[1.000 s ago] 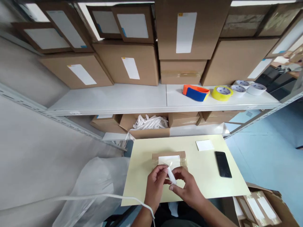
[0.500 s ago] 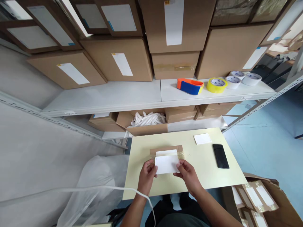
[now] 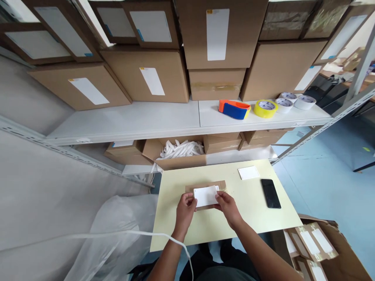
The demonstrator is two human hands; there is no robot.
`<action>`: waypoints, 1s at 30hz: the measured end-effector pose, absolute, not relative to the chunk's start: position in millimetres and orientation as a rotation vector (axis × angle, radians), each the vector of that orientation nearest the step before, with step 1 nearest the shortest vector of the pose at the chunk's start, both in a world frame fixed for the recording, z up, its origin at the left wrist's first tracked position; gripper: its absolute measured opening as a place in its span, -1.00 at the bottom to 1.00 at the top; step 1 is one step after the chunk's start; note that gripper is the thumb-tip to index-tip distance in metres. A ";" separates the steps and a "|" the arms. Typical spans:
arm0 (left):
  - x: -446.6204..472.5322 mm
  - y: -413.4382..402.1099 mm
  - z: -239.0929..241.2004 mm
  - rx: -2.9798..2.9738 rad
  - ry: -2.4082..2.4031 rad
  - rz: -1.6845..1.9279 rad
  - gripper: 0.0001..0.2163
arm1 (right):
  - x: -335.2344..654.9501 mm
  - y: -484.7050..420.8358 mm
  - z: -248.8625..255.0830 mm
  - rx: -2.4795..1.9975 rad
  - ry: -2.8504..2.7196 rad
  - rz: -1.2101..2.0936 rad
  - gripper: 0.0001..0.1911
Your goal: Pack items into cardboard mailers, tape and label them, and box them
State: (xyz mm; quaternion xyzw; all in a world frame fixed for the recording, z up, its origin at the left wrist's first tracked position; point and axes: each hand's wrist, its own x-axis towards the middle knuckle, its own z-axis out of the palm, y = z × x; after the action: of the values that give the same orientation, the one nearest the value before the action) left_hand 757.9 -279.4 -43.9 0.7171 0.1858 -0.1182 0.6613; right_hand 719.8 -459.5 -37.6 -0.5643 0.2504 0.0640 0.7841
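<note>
A white label (image 3: 206,195) lies over a small flat brown cardboard box (image 3: 205,185) on the pale yellow table (image 3: 222,224). My left hand (image 3: 185,209) pinches the label's left edge and my right hand (image 3: 227,203) pinches its right edge, holding it flat on the box. Both hands have their fingers closed on the label. A white strap runs round my left wrist.
A white card (image 3: 249,172) and a black phone (image 3: 270,193) lie on the table's right. The shelf behind holds a tape dispenser (image 3: 234,109), tape rolls (image 3: 265,108) and stacked cartons. An open carton of white pieces (image 3: 180,153) sits below. A white bag (image 3: 117,230) is left, a carton of labelled boxes (image 3: 315,244) right.
The white piece was turned from edge-on to flat, then lowered from above the box down onto its top. Both hands moved forward with it.
</note>
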 end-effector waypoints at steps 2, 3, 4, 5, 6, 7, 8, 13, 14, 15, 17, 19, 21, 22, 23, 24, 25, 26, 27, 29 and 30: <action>759.0 -279.6 -45.9 1.624 0.413 -0.274 -0.55 | 720.8 -458.3 -37.6 -1.239 0.542 0.136 -0.51; 759.5 -279.7 -46.6 1.631 0.405 -0.273 -0.57 | 721.3 -457.7 -37.5 -1.250 0.546 0.133 -0.52; 759.8 -279.8 -47.2 1.644 0.396 -0.268 -0.59 | 721.8 -457.1 -37.3 -1.258 0.552 0.130 -0.53; 759.9 -279.7 -47.6 1.665 0.385 -0.262 -0.61 | 722.2 -456.7 -37.1 -1.264 0.558 0.129 -0.53; 759.8 -279.4 -47.8 1.698 0.370 -0.252 -0.64 | 722.4 -456.7 -36.8 -1.269 0.565 0.133 -0.53; 759.4 -278.7 -47.8 1.740 0.348 -0.239 -0.67 | 722.5 -457.1 -36.4 -1.278 0.569 0.142 -0.52; 758.7 -277.8 -47.6 1.790 0.317 -0.224 -0.70 | 722.3 -458.2 -36.0 -1.296 0.569 0.155 -0.52; 752.8 -270.5 -44.1 2.038 0.098 -0.164 -0.72 | 715.4 -474.5 -35.9 -1.593 0.484 0.190 -0.58; 751.3 -269.4 -43.1 2.108 0.040 -0.150 -0.70 | 712.6 -478.2 -36.4 -1.682 0.465 0.146 -0.58; 749.7 -269.0 -42.1 2.198 -0.031 -0.126 -0.68 | 709.5 -480.9 -36.9 -1.779 0.439 0.082 -0.57; 746.0 -270.8 -40.9 2.414 -0.197 -0.033 -0.67 | 702.8 -481.9 -38.7 -1.998 0.327 -0.070 -0.56; 741.8 -275.9 -42.6 2.613 -0.364 0.100 -0.65 | 697.1 -476.0 -42.3 -2.225 0.109 -0.193 -0.54; 738.2 -282.6 -49.3 2.717 -0.576 0.212 -0.60 | 694.0 -465.5 -49.3 -2.422 -0.143 -0.251 -0.50; 737.1 -285.5 -54.3 2.738 -0.700 0.241 -0.55 | 693.6 -460.2 -54.3 -2.507 -0.247 -0.259 -0.47; 736.5 -287.5 -60.3 2.746 -0.823 0.254 -0.49 | 693.9 -455.8 -60.2 -2.584 -0.324 -0.259 -0.43; 736.6 -288.5 -66.6 2.753 -0.926 0.255 -0.44 | 694.4 -452.8 -66.6 -2.655 -0.374 -0.257 -0.40; 737.3 -288.2 -72.9 2.764 -0.998 0.250 -0.39 | 695.0 -451.8 -73.1 -2.716 -0.409 -0.253 -0.36; 738.3 -287.0 -78.6 2.782 -1.039 0.241 -0.36 | 695.1 -452.5 -79.3 -2.765 -0.439 -0.246 -0.32; 739.3 -285.1 -83.6 2.802 -1.058 0.231 -0.34 | 694.7 -454.9 -84.6 -2.801 -0.467 -0.238 -0.28; 740.4 -281.2 -90.5 2.827 -1.074 0.215 -0.32 | 692.0 -462.1 -91.3 -2.845 -0.493 -0.224 -0.21; 740.1 -279.8 -92.5 2.833 -1.076 0.210 -0.31 | 690.1 -465.6 -92.4 -2.858 -0.476 -0.222 -0.19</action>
State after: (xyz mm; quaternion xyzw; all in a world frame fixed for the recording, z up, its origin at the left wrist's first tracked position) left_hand 740.1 -279.8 -92.5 0.9314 -0.3537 0.0691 0.0518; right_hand 690.1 -465.6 -92.4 -0.9767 -0.1627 -0.0760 0.1174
